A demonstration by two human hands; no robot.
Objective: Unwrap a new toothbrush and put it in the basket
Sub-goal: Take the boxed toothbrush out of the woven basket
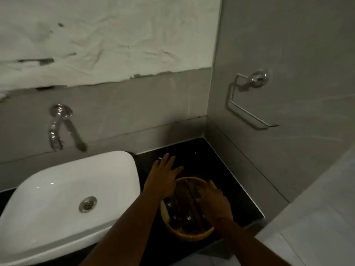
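basket (189, 234): wicker, on the dark counter (221, 169), stuffed with dark packets (189, 200)
toothbrush: can't pick one out tbh
right hand (216, 205): you're reaching into the basket, grip hidden
left hand (163, 176): flat, fingers spread, holding nothing
sink (57, 198): just left

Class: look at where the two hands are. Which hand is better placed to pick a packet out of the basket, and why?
Probably the right hand: its fingers are already down among the dark packets inside the basket. The left hand lies spread at the rim.
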